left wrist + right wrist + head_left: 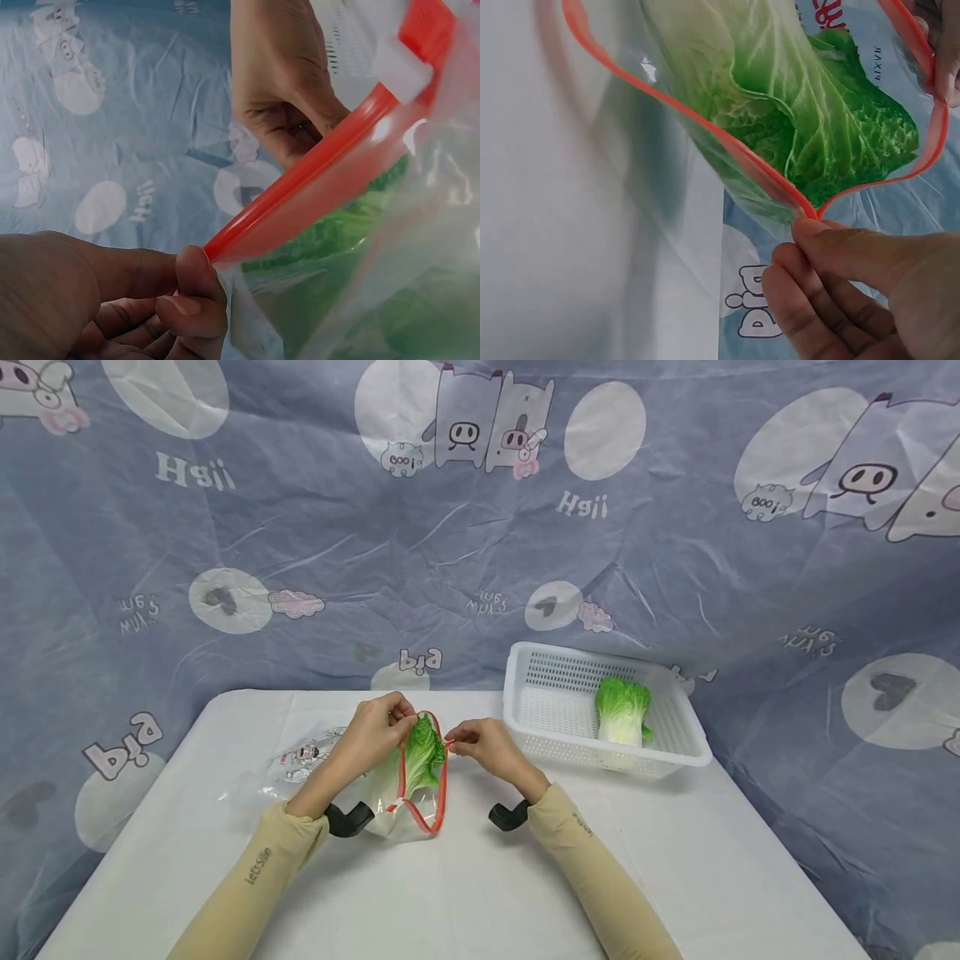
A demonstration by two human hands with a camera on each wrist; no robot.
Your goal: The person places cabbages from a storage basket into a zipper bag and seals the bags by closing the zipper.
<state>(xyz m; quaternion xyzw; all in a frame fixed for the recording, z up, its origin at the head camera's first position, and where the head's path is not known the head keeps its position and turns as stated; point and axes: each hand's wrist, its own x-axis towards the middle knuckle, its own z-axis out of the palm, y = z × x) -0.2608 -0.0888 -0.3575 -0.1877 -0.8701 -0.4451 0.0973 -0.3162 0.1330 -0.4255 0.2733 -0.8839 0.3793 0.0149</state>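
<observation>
While I watch from the far end of the feed, the left hand (pixel 378 727) pinches the red zip (pixel 443 789) at the far side of the bag's mouth, thumb against finger. The right hand (pixel 491 750) has thumb and finger pinched on that strip too, at the corner where its two edges meet. Between the two grips the mouth stands parted, with the clear bag (pixel 405 835) hanging below and to the left. Inside lies the cabbage (pixel 422 756), its leafy end close to the mouth. A white clip (pixel 405 69) sits on the red strip in the left wrist view; it looks like the slider, but I can't be sure from that blurred corner.

Farther out, printed plastic (pixel 300 760) lies on the table (pixel 465 893) to the left, and the basket (pixel 513 685) stands to the right with a second cabbage (pixel 622 710) in it. Patterned cloth (pixel 420 543) hangs behind.

I judge the step in hand to be managing the bag's mouth around its load. For closing, I'd want the leaf tips kept clear, the two edges lined up from the right-hand corner, then steady pressure along the strip.
</observation>
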